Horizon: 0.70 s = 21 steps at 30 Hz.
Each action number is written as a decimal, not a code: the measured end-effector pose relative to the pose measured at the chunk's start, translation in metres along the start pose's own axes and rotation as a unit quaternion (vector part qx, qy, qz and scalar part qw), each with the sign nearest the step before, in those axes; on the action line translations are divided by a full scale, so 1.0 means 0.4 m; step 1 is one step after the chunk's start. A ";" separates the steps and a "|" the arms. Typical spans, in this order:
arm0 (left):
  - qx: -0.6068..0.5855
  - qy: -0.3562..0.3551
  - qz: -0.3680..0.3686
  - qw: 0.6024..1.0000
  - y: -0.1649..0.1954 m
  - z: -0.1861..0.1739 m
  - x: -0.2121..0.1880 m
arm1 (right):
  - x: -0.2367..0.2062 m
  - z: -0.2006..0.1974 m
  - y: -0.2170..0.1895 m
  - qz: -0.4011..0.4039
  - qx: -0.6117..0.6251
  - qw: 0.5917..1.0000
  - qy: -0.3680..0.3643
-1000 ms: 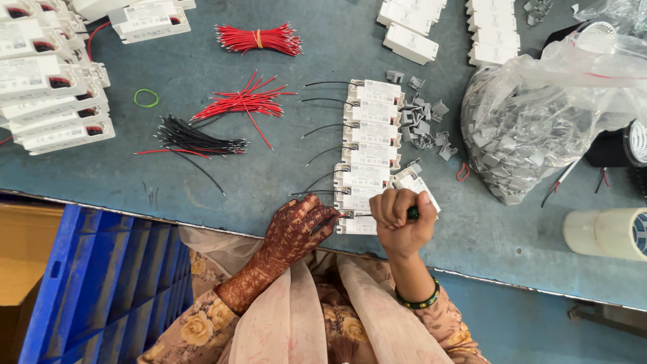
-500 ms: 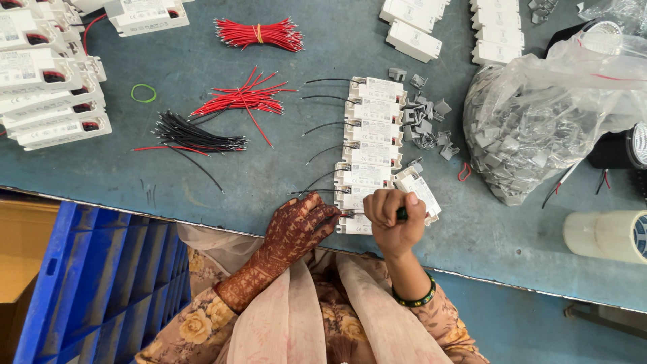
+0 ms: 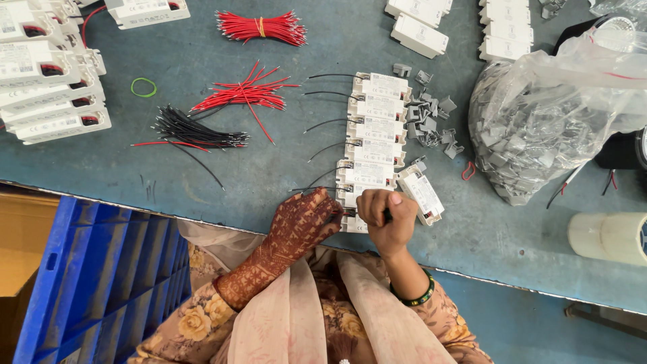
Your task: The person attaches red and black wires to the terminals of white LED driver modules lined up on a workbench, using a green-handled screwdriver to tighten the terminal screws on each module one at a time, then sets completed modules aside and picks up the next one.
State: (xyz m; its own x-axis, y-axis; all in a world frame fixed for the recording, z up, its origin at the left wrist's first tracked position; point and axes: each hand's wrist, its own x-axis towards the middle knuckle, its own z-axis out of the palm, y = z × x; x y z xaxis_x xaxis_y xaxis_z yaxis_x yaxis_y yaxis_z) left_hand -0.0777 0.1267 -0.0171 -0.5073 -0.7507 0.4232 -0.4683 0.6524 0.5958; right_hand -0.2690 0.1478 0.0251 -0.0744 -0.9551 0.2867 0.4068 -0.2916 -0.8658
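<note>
Over the last second the right hand [image 3: 385, 219] has tipped slightly, and the dark tool handle that showed beside its fingers is now almost buried in the fist; the left hand [image 3: 304, 217] has stayed pressed at the same spot. The work reads as a tightening turn on one terminal rather than a move to the next unit.

The right hand is closed tight around a small screwdriver [image 3: 350, 211], whose tip points left into the nearest white driver module [image 3: 352, 221] at the lower middle of the frame, by the desk [image 3: 283, 175] edge. The left hand lies palm down, fingers loosely curled, fingertips touching that module's left end where a black wire [image 3: 311, 189] enters.

That module is the bottom one of a stacked row of white modules [image 3: 375, 128], each with a black lead sticking out left. Loose red wires [image 3: 244, 94] and black wires [image 3: 192, 129] lie further left; grey clips [image 3: 428, 121] and a clear bag of them [image 3: 539, 128] sit to the right.
</note>
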 end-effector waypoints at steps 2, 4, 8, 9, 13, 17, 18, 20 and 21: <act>0.020 0.030 0.034 0.999 0.002 -0.006 0.008 | -0.001 0.001 0.002 -0.003 0.018 1.000 0.003; 0.007 0.011 0.033 0.999 0.004 -0.017 0.016 | -0.003 0.000 0.003 -0.004 0.026 1.000 0.005; 0.009 -0.014 0.021 1.000 0.016 -0.037 0.032 | -0.007 -0.001 0.003 -0.004 0.021 1.000 0.004; 0.009 -0.032 0.010 0.999 0.019 -0.040 0.036 | -0.008 -0.001 0.003 -0.003 0.018 1.000 0.003; 0.021 -0.041 0.018 0.999 0.022 -0.034 0.045 | -0.007 0.001 0.003 -0.012 -0.002 1.000 0.007; 0.037 -0.022 0.026 0.999 0.011 -0.011 0.045 | -0.010 0.004 0.002 -0.014 0.003 1.000 0.003; 0.040 -0.006 0.029 0.999 0.009 -0.005 0.042 | -0.011 0.004 0.002 -0.017 0.002 1.000 0.003; 0.048 0.026 0.034 0.998 0.005 0.004 0.032 | -0.011 0.003 0.002 -0.016 0.005 1.000 0.005; 0.042 0.010 0.028 0.999 0.004 0.006 0.026 | -0.010 0.003 0.003 -0.016 0.006 1.000 0.004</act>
State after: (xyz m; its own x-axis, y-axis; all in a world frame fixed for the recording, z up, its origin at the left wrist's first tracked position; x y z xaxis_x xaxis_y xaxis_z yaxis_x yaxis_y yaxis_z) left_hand -0.0855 0.1203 -0.0133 -0.5199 -0.7138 0.4692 -0.4984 0.6996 0.5121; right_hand -0.2671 0.1515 0.0233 -0.0951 -0.9460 0.3100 0.4159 -0.3207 -0.8510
